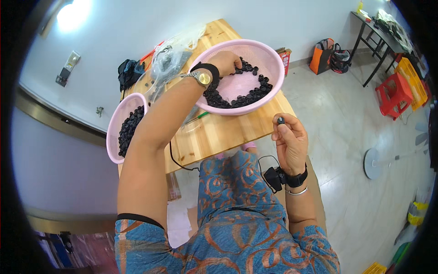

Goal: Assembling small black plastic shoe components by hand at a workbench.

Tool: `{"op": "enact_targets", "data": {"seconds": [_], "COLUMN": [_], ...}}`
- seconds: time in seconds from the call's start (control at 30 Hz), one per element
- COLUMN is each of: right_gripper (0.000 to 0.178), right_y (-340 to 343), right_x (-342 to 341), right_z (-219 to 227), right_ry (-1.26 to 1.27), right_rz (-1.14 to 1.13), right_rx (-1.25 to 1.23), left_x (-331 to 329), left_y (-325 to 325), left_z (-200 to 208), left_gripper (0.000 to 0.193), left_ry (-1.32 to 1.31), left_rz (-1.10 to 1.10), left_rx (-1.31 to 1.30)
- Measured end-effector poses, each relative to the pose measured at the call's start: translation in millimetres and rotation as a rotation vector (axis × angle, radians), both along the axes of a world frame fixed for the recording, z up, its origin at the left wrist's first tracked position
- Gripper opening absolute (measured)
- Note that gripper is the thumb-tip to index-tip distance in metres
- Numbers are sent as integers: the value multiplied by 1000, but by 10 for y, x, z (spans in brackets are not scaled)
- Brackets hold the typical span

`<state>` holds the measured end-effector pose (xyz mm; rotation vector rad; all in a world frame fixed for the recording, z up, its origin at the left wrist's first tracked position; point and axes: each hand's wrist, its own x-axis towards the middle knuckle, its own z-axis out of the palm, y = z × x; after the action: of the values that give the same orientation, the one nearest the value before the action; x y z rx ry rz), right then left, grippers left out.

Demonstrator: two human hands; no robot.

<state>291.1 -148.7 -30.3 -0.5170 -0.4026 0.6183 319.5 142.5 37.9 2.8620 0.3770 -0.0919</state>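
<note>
My left hand (226, 63) reaches into a large pink mesh basket (267, 50) on the wooden table. Its fingers are curled down at the small black knobs (248, 67) by the far side; what they grip, if anything, is hidden. More black knobs lie in a curved band along the basket's near side, with pink bottom bare in the middle. Right of the table edge, my right hand (292, 141) is raised, thumb and fingers pinching one small black knob (280, 120) with a pale mark on it. My left forearm passes beside a smaller pink basket (114, 132) full of similar black pieces (130, 130).
Clear plastic bags (169, 59) lie on the table's left side. A green pen-like tool (200, 116) rests in front of the large basket. Black cable (175, 160) hangs over the table's near edge. Farther right stand a red stool (393, 93) and a fan (372, 163).
</note>
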Motion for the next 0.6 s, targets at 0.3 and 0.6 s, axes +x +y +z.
{"op": "enact_targets", "data": {"seconds": [0.3, 0.6], "right_gripper": [27, 28], "right_y": [-148, -272], "right_x": [222, 273], "right_z": [-9, -28], "right_ry": [70, -21], "right_rz": [22, 20], "right_rx": [-13, 50], "left_x": [215, 233], "left_y": [106, 24], "left_z": [-314, -395], "left_gripper": [24, 19], "left_ry": [-18, -102], "left_rz": [-44, -47], "left_rx": [225, 244]}}
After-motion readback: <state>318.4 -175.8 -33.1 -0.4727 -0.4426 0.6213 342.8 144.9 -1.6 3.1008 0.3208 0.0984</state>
